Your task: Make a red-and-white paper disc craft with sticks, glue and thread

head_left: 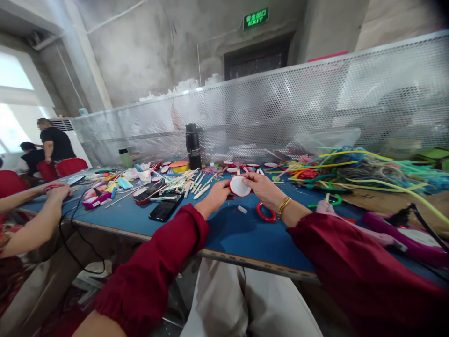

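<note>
At far left, behind, two people in dark tops [58, 142] near red chairs [72, 166]. Closer in, a co-worker's hands [58, 191] brought together around something small and red, too small to make out. Next along the blue table [122, 217], a purple tool [95, 200] with a black cable, then a green bottle [125, 158] farther back, a white cup [144, 176] amid jumbled craft pieces, and a black phone [164, 209] lying flat. Just right of the phone, a loose spread of pale sticks [191, 182], with a tall black flask [192, 147] upright behind.

At centre, left hand [218, 199] partly closed, with fingers curled in to grip the left edge of a white disc [240, 186] rimmed in red. Cannot tell exactly how far around the underside, with some fingertips hidden. Disc held up above the table, between both hands, white face toward the camera. Just below, a small pale piece [242, 209] on the tabletop.

Right hand [262, 188] pinching the disc's upper right edge between thumb and forefinger, other fingers bent. Beneath the right wrist, a red loop [269, 219]. Farther right, tangled coloured strands [379, 173] and, nearer, another purple device [405, 238].
</note>
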A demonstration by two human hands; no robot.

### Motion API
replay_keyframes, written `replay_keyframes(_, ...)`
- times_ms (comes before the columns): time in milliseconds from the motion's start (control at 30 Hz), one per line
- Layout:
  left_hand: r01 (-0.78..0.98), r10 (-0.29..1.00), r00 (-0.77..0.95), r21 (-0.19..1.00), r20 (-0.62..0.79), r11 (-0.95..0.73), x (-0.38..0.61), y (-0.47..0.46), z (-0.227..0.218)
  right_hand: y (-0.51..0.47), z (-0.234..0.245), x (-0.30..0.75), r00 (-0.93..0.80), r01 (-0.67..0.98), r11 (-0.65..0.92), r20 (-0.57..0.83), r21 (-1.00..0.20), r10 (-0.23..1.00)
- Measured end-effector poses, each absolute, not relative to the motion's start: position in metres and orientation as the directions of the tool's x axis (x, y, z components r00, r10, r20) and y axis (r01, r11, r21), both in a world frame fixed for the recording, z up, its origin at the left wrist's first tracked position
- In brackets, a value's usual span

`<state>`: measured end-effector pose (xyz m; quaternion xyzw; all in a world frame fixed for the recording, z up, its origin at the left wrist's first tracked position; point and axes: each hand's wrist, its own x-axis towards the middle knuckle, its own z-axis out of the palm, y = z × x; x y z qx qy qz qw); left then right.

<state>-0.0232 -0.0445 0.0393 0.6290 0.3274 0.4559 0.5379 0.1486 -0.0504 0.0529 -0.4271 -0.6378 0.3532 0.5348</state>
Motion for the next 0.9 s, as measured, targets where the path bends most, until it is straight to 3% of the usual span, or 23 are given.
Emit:
replay_keyframes(233,-0.302,0.922,0.376,0.953,0.091,0.030,-0.025,-0.048,0.044,-0.051,0.054,0.150,-0.017,0.199,0.417,0.423,-0.887,0.906)
replay_keyframes(533,-0.209,0.942,0.302,0.974,0.143,-0.081,-0.025,-0.046,0.038,-0.049,0.044,0.146,-0.040,0.267,0.477,0.485,-0.837,0.874)
replay_keyframes(900,-0.356,0.924,0.348,0.934,0.159,-0.027,-0.023,-0.039,0.030,-0.043,0.036,0.144,-0.031,0.366,0.508,0.535,-0.780,0.844)
